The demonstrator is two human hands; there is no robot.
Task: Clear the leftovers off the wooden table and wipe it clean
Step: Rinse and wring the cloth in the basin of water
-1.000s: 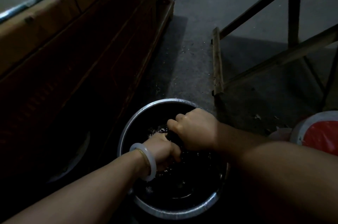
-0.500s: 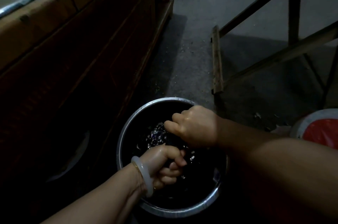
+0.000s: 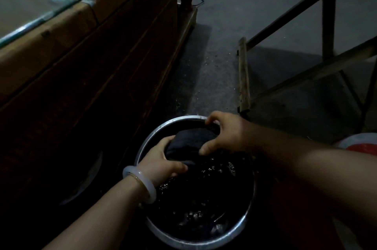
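Both hands, left and right, clutch a dark cloth between them above the water in the basin below, probably wringing it for wiping the table to their left.

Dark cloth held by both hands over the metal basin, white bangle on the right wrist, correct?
No. The head view shows the white bangle on the left wrist. The left hand and right hand do hold the dark cloth over the metal basin.

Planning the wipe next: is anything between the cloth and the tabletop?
Nothing visible does. The left hand and right hand grip the cloth over the basin; the table stands just left of it.
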